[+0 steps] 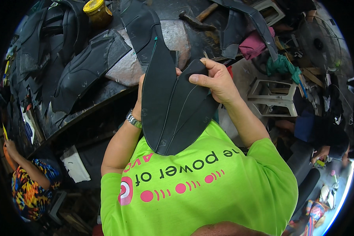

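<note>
In front of my chest I hold a black shoe upper (157, 106), its flat panels stitched together and marked with thin pale lines. My right hand (220, 80) pinches its upper right edge, the thumb on the front face. Along the left edge, my left hand (139, 98) grips from behind, with most of its fingers hidden by the material. A seam runs down the middle to the rounded lower end. Another black shoe upper (139, 27) lies just beyond, on the worn stone slab (124, 72).
Several black shoe uppers (80, 72) cover the dark workbench (88, 104) at left. Behind them stand a yellow-lidded jar (97, 13) and, farther right, a hammer (198, 19). A pink cloth (257, 43), plastic stool (275, 96) and fan (318, 41) are at right. Another person's arm (29, 165) shows at left.
</note>
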Tool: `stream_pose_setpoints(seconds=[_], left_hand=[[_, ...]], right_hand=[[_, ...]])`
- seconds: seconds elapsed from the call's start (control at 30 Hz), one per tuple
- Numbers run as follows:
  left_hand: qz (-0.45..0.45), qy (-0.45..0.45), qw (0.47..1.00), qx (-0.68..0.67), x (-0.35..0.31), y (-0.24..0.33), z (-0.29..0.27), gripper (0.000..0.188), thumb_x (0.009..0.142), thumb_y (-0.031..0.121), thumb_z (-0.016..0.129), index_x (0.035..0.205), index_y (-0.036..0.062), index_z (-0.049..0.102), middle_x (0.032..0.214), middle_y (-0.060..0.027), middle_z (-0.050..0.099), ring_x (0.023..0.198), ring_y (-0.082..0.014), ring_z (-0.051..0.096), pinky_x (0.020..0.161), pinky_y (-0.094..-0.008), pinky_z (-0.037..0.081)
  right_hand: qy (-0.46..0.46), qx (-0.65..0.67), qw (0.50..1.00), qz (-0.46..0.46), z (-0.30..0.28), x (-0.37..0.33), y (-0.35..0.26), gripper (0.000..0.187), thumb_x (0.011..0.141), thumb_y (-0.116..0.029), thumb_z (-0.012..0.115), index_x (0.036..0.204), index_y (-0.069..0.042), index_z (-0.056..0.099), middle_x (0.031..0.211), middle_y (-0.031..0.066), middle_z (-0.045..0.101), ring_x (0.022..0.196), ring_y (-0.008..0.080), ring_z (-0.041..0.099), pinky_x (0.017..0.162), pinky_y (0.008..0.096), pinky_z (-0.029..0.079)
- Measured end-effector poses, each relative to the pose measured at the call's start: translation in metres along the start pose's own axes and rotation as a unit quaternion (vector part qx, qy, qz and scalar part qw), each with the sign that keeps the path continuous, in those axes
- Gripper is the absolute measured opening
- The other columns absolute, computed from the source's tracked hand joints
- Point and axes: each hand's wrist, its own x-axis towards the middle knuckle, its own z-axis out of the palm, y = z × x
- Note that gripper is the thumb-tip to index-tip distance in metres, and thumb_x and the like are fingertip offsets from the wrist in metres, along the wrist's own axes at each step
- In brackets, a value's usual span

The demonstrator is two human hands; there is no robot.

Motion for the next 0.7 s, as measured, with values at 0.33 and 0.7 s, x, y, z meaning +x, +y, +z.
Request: stream_pose_setpoints(seconds=[0.33,0.7], left_hand=[[0.166,0.121,0.958,0.201,0.005,0.09,-0.032,0.033,0.092,0.003,0.065,0.125,0.004,0.062,0.119,-0.0097,0.064,0.109,-0.0165,0.062,0.091,-0.0283,0.051],[0.107,-0.351,0.691,0.622,0.049,0.156,-0.015,0.015,0.075,0.011,0.078,0.089,0.0076,0.074,0.086,-0.005,0.07,0.087,-0.0246,0.067,0.107,-0.0478,0.039]], right_hand=[[0.009,-0.124,0.991,-0.055,0.006,-0.01,-0.021,0.02,0.081,-0.005,0.081,0.096,-0.001,0.068,0.086,-0.0002,0.069,0.076,0.0058,0.063,0.069,0.0212,0.052],[-0.09,-0.363,0.914,-0.156,0.036,-0.003,-0.036,0.02,0.081,-0.008,0.078,0.097,-0.001,0.068,0.079,0.0057,0.069,0.071,0.0082,0.064,0.065,0.0239,0.049]])
